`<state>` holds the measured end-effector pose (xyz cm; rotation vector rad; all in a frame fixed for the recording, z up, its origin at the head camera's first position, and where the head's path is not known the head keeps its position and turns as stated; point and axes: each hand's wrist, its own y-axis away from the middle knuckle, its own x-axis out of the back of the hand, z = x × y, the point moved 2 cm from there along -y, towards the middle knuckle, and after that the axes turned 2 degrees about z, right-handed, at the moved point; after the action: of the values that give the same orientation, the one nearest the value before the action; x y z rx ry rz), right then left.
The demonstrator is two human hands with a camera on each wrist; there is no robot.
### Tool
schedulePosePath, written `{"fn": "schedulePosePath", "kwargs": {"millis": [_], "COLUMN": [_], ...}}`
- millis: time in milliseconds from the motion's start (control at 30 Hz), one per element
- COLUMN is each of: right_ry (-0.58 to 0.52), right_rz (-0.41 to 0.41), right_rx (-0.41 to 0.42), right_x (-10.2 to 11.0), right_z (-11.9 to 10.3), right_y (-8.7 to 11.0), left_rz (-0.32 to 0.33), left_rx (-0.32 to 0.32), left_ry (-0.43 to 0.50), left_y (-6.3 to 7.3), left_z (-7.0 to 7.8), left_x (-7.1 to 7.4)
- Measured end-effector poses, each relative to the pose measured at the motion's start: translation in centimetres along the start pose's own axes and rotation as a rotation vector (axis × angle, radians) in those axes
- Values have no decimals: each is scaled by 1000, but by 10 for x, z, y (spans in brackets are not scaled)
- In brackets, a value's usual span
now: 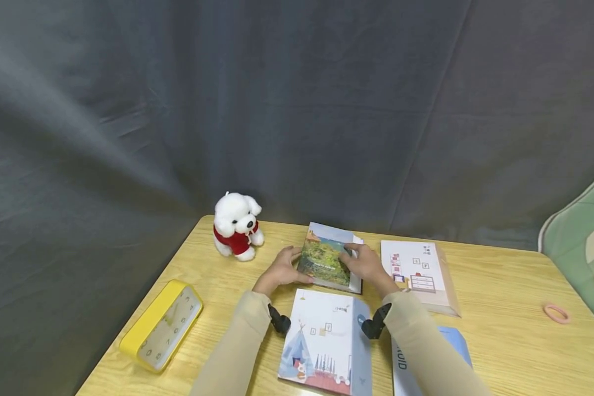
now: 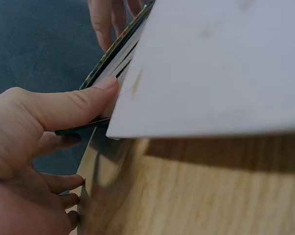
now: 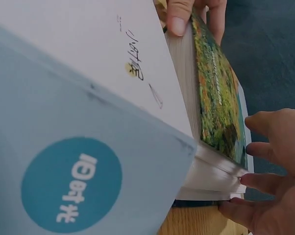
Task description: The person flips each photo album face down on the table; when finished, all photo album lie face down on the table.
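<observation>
At the back middle of the table lies a thick book with a painted green garden cover. My left hand grips its left front corner. In the left wrist view, the thumb lies across the page edges and a finger shows behind them. My right hand holds the book's right side. In the right wrist view, its fingers spread over the cover edge and the page block. In front of the garden-cover book lies a white-and-blue book with a tent drawing, beneath my wrists.
A white plush dog in red sits at the back left. Near the left edge stands a yellow clock. Another white book, a blue-and-white book partly under the right sleeve, and a pink ring lie to the right.
</observation>
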<state>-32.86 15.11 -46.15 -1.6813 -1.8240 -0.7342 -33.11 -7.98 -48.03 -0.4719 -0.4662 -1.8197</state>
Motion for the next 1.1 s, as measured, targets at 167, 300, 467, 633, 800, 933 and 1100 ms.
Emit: {"fn": "schedulePosePath", "kwargs": {"millis": [167, 300, 467, 633, 800, 933, 1100], "right_ry": [-9, -22, -59, -88, -164, -208, -212], "right_rz": [36, 46, 52, 58, 55, 66, 57], "right_rx": [-15, -12, -9, -8, -46, -68, -74], "right_x": [-1, -2, -2, -3, -3, -3, -4], "right_z": [-1, -2, -4, -6, -5, -6, -13], "right_y": [2, 2, 1, 1, 3, 4, 5], "left_rz": [-35, -41, -51, -37, -38, -68, -86], "left_rx": [-1, -15, -41, -28, -26, -43, -111], "left_ry": [160, 201, 240, 318, 389, 407, 400], "left_y": [0, 1, 2, 3, 4, 5, 4], "left_z": [3, 6, 10, 14, 19, 26, 33], "left_x": [1, 2, 3, 3, 1, 0, -4]}}
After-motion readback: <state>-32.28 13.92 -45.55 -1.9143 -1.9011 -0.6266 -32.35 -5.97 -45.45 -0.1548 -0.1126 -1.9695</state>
